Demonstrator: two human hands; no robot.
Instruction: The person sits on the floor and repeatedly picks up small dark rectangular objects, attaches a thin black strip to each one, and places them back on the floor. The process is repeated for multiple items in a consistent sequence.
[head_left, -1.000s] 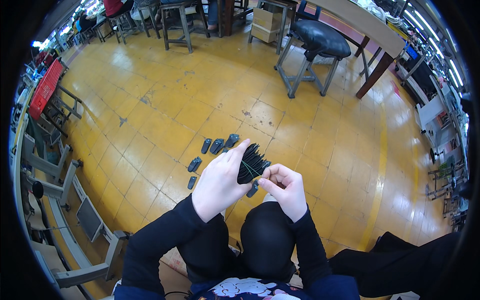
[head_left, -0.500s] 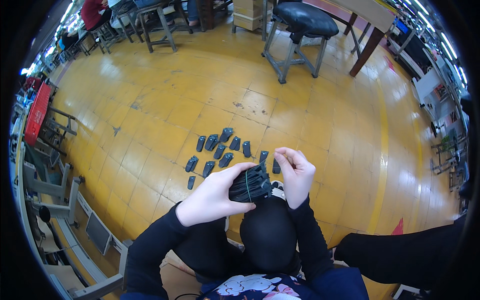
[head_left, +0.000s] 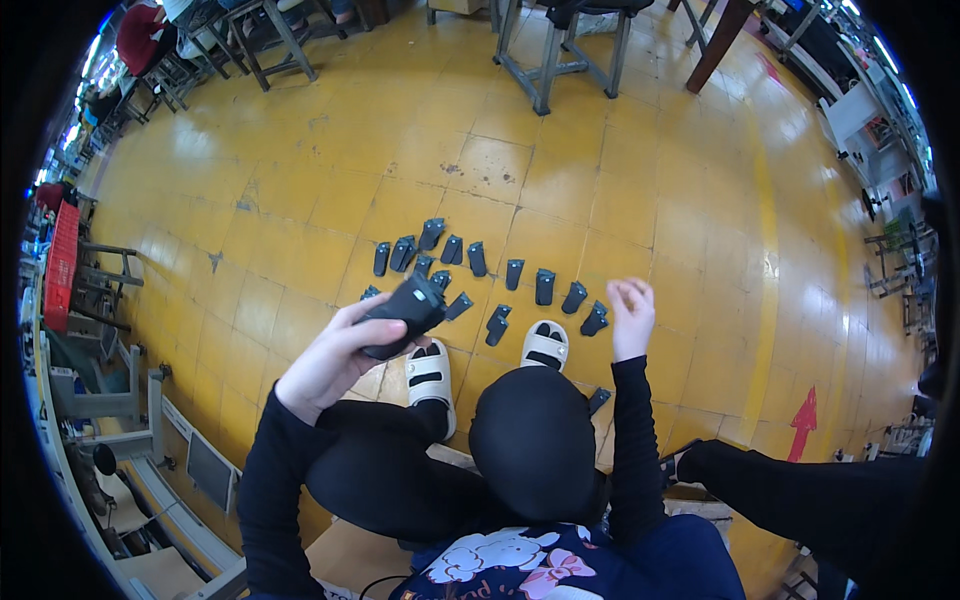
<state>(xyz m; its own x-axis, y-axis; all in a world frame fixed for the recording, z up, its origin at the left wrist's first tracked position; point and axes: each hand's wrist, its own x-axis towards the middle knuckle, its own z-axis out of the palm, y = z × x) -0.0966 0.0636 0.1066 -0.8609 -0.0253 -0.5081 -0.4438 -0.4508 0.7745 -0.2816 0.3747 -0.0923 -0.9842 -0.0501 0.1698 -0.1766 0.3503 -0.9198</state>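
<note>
Seated person, stack of dark parts in the left hand, loose parts arranged on the floor.

The left hand (head_left: pixel 330 360) grips a stack of dark flat parts (head_left: pixel 405 313), fingers wrapped around it, above the left knee. The right hand (head_left: pixel 630 318) is raised with fingers loosely curled and nothing visible between them (its fingertips point toward the floor). Matching loose dark parts (head_left: pixel 480 275) lie in a curved row on the yellow tiled floor (head_left: pixel 600 180), just ahead of two white sandals (head_left: pixel 432 378). One loose part sits just beside the right hand.
</note>
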